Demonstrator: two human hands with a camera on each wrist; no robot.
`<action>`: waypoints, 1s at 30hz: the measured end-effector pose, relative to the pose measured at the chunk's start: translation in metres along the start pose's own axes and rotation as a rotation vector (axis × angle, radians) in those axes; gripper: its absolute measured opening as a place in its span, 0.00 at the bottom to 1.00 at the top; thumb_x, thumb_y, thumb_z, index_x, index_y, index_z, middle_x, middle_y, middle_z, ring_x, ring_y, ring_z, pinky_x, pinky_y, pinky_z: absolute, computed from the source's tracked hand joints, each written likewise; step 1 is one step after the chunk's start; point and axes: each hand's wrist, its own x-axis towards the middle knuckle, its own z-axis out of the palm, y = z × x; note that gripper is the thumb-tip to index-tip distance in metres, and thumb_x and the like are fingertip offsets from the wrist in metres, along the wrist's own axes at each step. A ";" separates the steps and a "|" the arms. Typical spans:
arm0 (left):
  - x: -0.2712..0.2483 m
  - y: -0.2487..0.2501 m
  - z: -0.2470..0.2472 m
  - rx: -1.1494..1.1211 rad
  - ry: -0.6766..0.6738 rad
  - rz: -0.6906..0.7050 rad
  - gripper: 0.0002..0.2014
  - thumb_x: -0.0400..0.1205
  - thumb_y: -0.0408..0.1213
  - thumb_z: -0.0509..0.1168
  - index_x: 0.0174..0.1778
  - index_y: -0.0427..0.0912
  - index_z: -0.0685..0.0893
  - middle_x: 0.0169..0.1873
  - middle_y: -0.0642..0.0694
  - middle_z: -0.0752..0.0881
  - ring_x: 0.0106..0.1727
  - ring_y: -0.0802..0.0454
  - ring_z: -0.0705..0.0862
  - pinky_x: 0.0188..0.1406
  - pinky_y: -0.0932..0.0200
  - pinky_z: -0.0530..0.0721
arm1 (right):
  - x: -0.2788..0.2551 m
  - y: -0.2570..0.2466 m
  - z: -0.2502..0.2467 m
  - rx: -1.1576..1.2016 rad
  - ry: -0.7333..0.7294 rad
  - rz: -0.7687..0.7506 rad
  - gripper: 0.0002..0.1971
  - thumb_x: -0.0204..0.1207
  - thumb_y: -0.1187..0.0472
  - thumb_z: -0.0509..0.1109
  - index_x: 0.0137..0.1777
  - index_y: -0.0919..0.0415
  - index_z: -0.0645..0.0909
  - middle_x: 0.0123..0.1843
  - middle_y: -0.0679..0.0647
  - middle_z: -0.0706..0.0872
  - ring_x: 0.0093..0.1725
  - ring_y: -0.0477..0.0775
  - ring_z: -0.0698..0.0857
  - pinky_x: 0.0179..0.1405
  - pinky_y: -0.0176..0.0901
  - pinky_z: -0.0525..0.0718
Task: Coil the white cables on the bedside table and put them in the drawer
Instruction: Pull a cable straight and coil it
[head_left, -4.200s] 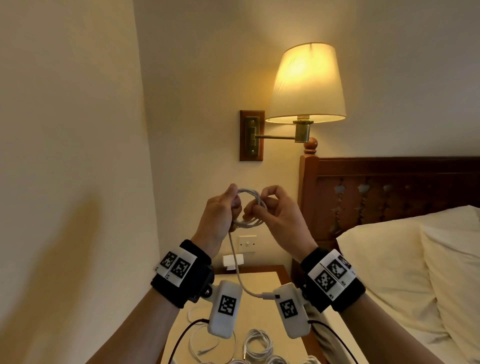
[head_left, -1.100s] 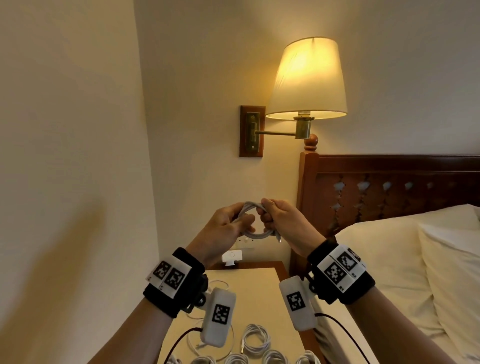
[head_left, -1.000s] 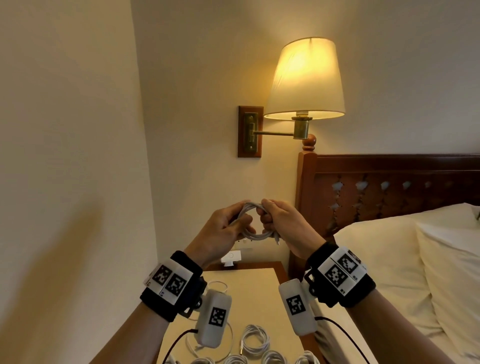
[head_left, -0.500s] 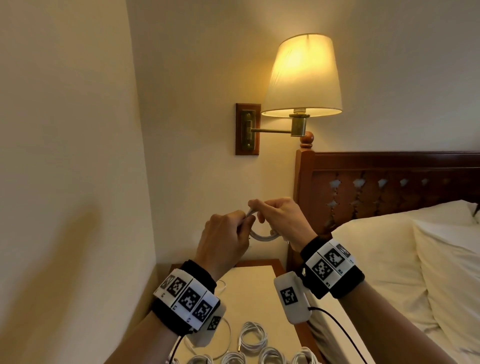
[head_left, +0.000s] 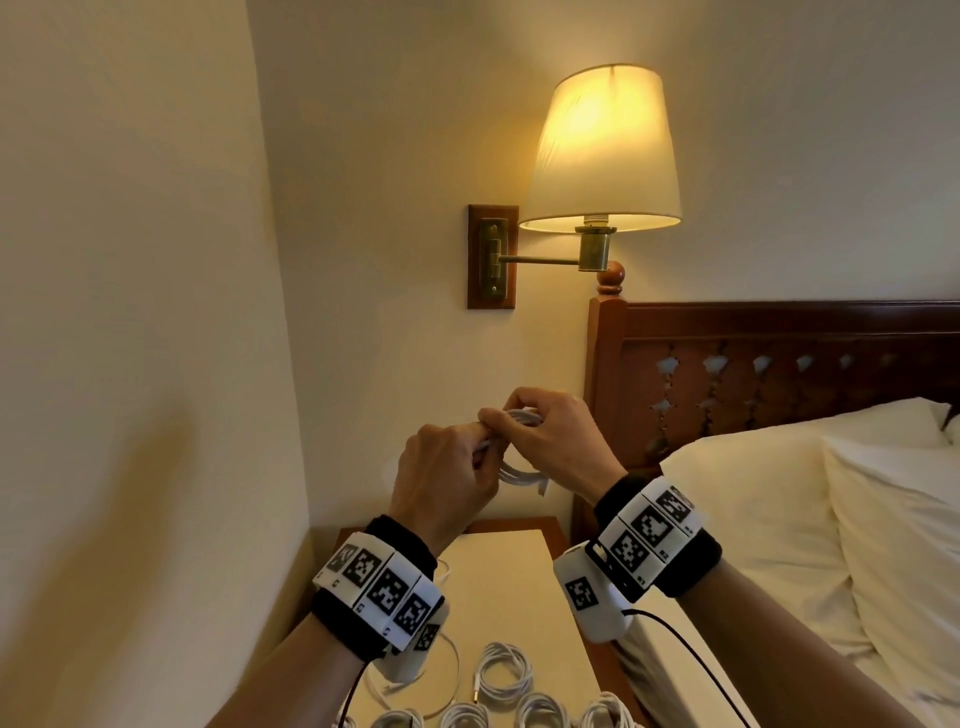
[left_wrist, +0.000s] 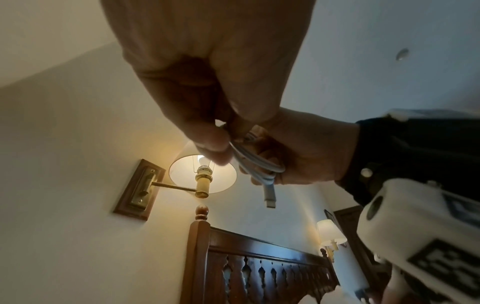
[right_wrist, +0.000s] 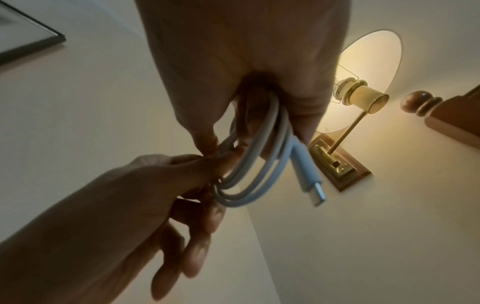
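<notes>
Both hands hold one coiled white cable (head_left: 514, 470) in the air above the bedside table (head_left: 509, 587). My left hand (head_left: 447, 473) pinches the coil's left side (left_wrist: 255, 162) between thumb and fingers. My right hand (head_left: 550, 441) grips the top of the loops (right_wrist: 259, 160). A plug end (right_wrist: 310, 181) sticks out below the coil. Several coiled white cables (head_left: 504, 673) lie at the table's near edge, and a loose one (head_left: 410, 696) lies under my left wrist. No drawer is in view.
A lit wall lamp (head_left: 602, 150) hangs above the hands. The dark wooden headboard (head_left: 769, 374) and the bed with white pillows (head_left: 810, 519) stand to the right. A plain wall (head_left: 130, 364) closes the left side next to the table.
The dangling tail of the cable has been wound into the coil. My left hand has turned over, its back now facing me, and both hands have sunk slightly.
</notes>
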 end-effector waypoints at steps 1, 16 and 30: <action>-0.001 0.005 -0.003 0.051 -0.048 -0.018 0.16 0.86 0.50 0.59 0.37 0.47 0.82 0.23 0.57 0.78 0.20 0.61 0.73 0.22 0.69 0.65 | 0.001 0.002 -0.001 -0.024 0.031 -0.011 0.15 0.77 0.48 0.73 0.37 0.58 0.85 0.30 0.47 0.84 0.28 0.41 0.78 0.31 0.33 0.76; -0.013 0.022 -0.005 0.268 -0.110 -0.054 0.15 0.89 0.51 0.43 0.41 0.52 0.70 0.24 0.58 0.69 0.23 0.58 0.71 0.25 0.64 0.69 | 0.014 0.004 0.006 0.022 0.262 0.086 0.18 0.75 0.59 0.73 0.25 0.65 0.82 0.20 0.51 0.77 0.21 0.46 0.69 0.23 0.37 0.69; -0.020 -0.003 -0.011 -0.535 -0.127 -0.578 0.11 0.83 0.49 0.64 0.45 0.49 0.89 0.40 0.54 0.89 0.43 0.57 0.85 0.41 0.63 0.80 | -0.001 -0.002 0.005 0.684 -0.058 0.300 0.18 0.89 0.51 0.55 0.44 0.62 0.78 0.26 0.45 0.69 0.25 0.44 0.67 0.25 0.36 0.71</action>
